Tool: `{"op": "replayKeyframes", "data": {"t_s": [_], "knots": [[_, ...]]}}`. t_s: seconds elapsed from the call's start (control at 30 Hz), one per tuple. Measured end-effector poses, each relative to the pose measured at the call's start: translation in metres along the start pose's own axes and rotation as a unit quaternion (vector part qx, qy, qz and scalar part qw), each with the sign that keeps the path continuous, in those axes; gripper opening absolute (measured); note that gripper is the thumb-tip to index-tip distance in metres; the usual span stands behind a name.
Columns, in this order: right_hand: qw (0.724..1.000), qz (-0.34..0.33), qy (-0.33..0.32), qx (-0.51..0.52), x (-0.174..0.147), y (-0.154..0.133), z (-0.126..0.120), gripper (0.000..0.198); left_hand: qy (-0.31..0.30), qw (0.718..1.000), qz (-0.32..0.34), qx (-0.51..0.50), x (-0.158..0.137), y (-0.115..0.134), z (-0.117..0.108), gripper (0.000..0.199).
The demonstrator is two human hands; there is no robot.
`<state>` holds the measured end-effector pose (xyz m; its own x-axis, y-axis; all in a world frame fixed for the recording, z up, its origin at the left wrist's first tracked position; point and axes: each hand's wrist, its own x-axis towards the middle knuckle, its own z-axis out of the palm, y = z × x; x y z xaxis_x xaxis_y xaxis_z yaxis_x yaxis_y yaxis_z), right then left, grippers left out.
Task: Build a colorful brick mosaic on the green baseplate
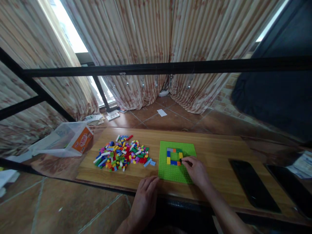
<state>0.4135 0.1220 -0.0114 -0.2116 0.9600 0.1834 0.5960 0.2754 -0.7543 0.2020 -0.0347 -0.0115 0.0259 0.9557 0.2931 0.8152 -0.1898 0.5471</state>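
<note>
A green baseplate (163, 172) lies on the wooden table, bearing a square ring of bricks (174, 162) in blue, yellow, orange, grey and green. At the ring's lower right corner, my right hand (197, 170) pinches a small dark brick (181, 160) between thumb and finger. I cannot tell whether that brick is pressed down. My left hand (147, 193) rests on the table's front edge, its fingers loosely extended and holding nothing, with the fingertips by the baseplate's lower left corner. To the left of the baseplate spreads a pile of mixed loose bricks (122, 152).
A clear plastic box (65, 151) with an orange label stands off the table's left end. Toward the right end lies a flat black object (253, 185), with another dark slab (287, 185) beyond it. A black metal rail (146, 69) crosses behind the table, before the curtains (136, 35).
</note>
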Motion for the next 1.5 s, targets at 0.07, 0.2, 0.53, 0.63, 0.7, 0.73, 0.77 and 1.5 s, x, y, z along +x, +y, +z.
{"op": "replayKeyframes", "data": {"t_s": [0.07, 0.2, 0.53, 0.63, 0.7, 0.73, 0.77, 1.5], "knots": [[1.0, -0.006, 0.017, 0.001, -0.003, -0.003, -0.001, 0.025, 0.015, 0.999, -0.031, -0.001, -0.006, -0.005, -0.009, 0.035], [0.999, -0.015, 0.03, 0.027, -0.017, -0.017, 0.002, 0.028, 0.048, 0.995, -0.085, -0.008, -0.014, -0.023, -0.024, 0.032], [0.982, -0.08, -0.151, 0.085, -0.084, -0.058, 0.071, 0.023, 0.177, 0.964, -0.196, 0.037, -0.029, -0.07, -0.051, 0.025], [0.984, -0.098, -0.138, 0.053, -0.071, -0.064, 0.08, 0.023, 0.182, 0.961, -0.204, 0.038, -0.029, -0.077, -0.055, 0.024], [0.988, -0.105, -0.11, 0.02, -0.056, -0.068, 0.084, 0.022, 0.179, 0.961, -0.207, 0.039, -0.029, -0.079, -0.055, 0.023], [0.99, -0.107, -0.095, 0.002, -0.048, -0.07, 0.086, 0.022, 0.177, 0.961, -0.206, 0.041, -0.029, -0.08, -0.055, 0.023], [0.99, -0.11, -0.083, -0.014, -0.04, -0.073, 0.088, 0.022, 0.174, 0.962, -0.206, 0.044, -0.029, -0.081, -0.054, 0.022], [0.981, -0.156, -0.075, -0.087, -0.028, -0.071, 0.123, 0.023, 0.155, 0.969, -0.192, 0.023, -0.024, -0.086, -0.049, 0.026]]}}
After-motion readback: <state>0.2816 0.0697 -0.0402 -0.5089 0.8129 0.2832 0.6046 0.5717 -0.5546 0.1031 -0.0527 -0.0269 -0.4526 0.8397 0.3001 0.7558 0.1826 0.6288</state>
